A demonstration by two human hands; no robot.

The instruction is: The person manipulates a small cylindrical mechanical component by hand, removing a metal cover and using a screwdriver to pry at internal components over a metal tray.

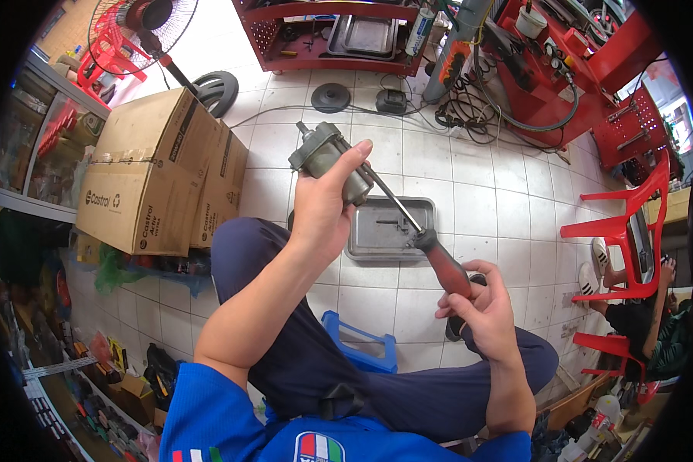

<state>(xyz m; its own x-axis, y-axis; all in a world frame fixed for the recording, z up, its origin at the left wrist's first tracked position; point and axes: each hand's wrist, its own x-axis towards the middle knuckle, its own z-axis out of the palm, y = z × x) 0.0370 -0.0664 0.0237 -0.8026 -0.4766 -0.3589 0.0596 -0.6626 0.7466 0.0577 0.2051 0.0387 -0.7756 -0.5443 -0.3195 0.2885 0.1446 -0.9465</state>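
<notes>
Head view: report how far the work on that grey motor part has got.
Done: the grey cylindrical motor part is off any machine, and a few small pieces lie in the metal tray on the floor. In hand: the left hand holds the part up while the right hand drives a red-handled screwdriver into its end. Left: the part is still in one piece.
</notes>
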